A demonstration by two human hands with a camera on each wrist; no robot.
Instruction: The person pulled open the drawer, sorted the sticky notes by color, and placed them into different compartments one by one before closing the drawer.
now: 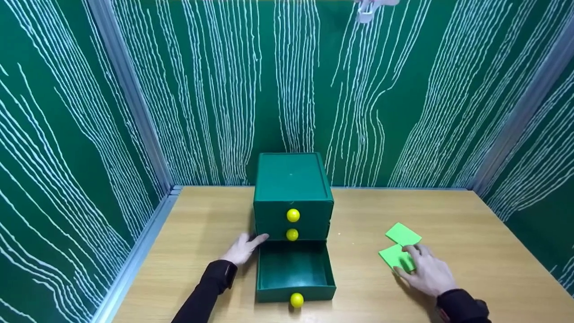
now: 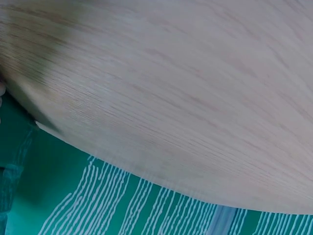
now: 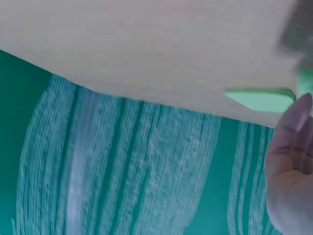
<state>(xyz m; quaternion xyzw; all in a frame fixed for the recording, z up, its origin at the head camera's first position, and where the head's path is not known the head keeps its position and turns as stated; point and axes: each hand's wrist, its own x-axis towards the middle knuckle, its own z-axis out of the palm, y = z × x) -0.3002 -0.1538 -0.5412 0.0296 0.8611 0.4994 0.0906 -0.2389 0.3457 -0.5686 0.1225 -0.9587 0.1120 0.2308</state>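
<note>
A green drawer cabinet [image 1: 291, 179] with yellow knobs stands on the table. Its bottom drawer [image 1: 296, 294] is pulled out, with nothing visible inside. My left hand [image 1: 241, 250] rests at the cabinet's left side, its thumb reaching the front edge; in the left wrist view only fingertips show at the left edge. On the right lie two flat bright green pieces, a far one [image 1: 403, 233] and a near one [image 1: 394, 256]. Over the near piece is my right hand [image 1: 428, 271], thumb and fingers spread apart; whether they touch it I cannot tell. The right wrist view shows the hand beside the far green piece [image 3: 261, 99].
The wooden table [image 1: 206, 206] extends to both sides of the cabinet. Green panels with white wavy lines [image 1: 296, 76] enclose it at the back and sides, with metal posts [image 1: 134, 89] at the corners. A pale fitting [image 1: 365, 13] hangs at the top.
</note>
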